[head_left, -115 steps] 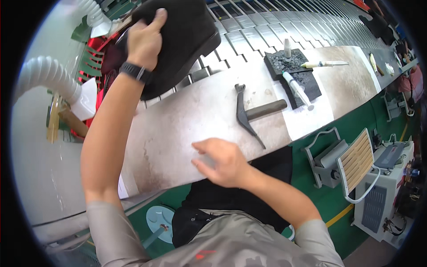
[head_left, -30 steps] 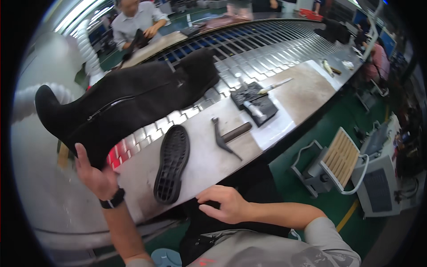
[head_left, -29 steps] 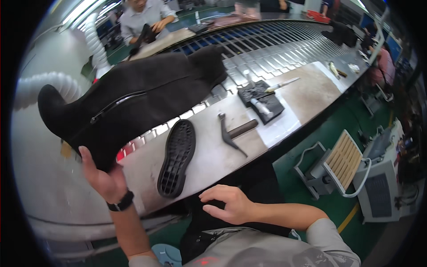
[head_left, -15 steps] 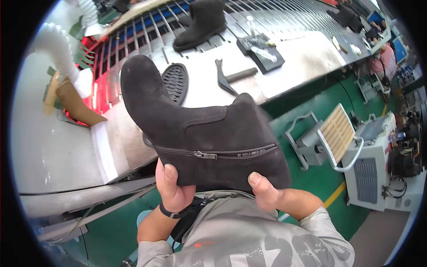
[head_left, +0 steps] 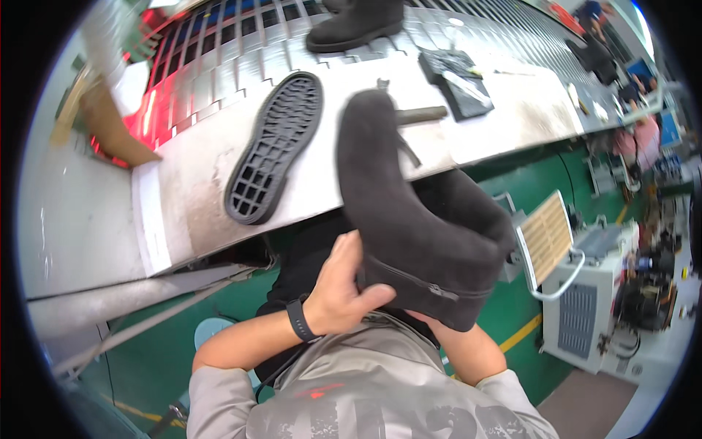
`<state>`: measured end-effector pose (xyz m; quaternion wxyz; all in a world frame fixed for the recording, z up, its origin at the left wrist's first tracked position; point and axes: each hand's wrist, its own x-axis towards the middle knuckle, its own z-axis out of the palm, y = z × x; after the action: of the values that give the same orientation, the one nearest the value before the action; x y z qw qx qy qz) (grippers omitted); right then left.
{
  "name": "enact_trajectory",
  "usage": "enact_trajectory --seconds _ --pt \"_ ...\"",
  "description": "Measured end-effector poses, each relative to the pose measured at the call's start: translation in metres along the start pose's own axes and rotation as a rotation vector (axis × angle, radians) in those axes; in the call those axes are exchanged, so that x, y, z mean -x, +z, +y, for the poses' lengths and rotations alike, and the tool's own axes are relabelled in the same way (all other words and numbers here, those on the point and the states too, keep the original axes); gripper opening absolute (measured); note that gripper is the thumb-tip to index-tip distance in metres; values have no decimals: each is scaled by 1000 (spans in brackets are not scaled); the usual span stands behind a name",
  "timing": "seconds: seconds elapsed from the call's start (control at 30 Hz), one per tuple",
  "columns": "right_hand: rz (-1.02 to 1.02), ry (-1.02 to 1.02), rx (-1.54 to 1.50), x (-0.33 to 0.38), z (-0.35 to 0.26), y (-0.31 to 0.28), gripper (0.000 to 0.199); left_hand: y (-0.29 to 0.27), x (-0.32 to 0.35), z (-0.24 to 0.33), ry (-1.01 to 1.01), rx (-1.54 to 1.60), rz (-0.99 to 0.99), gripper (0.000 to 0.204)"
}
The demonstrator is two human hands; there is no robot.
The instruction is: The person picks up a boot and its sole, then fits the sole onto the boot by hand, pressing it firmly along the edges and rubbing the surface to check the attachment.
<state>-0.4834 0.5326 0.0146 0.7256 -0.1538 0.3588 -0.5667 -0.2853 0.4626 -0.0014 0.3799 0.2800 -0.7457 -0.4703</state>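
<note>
Left hand [head_left: 342, 289]: clasped on the boot's zip side, thumb lying along the zip, palm against the shaft; a dark band sits on the wrist
Right hand: hidden under the boot; only the forearm [head_left: 468, 350] shows, rising from the lower edge to the boot's underside, so its grip cannot be told
Boot [head_left: 417, 219]: dark suede ankle boot held in front of the person's chest, below the table's near edge; toe points up and away over the table edge, opening faces down toward the person; side zip runs along the lower flank
Sole [head_left: 274, 146]: black rubber outsole lying tread-up on the table, left of the boot's toe and apart from it
Table [head_left: 190, 175]: grey metal worktop, its far part slatted
Hammer [head_left: 417, 115]: lies on the table just behind the boot's toe, partly hidden by it
Second boot [head_left: 355, 25]: dark, stands on the slats at the far edge
Black tray [head_left: 455, 73]: on the table to the right of the hammer
Machine [head_left: 585, 293]: white cabinet on the floor at right
</note>
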Motion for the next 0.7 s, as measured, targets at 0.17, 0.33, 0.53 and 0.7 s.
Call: enact_trajectory --seconds 0.17,0.33,0.53,0.7 --pt "29 147 -144 -10 4 2 60 -79 -37 18 202 -459 186 39" --pt "213 126 734 -27 -1 0 67 -157 -182 -45 31 -959 292 45" --pt "157 117 220 -33 17 -33 56 -198 -228 -111 -12 -837 127 40" --pt "226 224 354 -43 20 -38 45 -234 -185 -42 -264 -82 313 35"
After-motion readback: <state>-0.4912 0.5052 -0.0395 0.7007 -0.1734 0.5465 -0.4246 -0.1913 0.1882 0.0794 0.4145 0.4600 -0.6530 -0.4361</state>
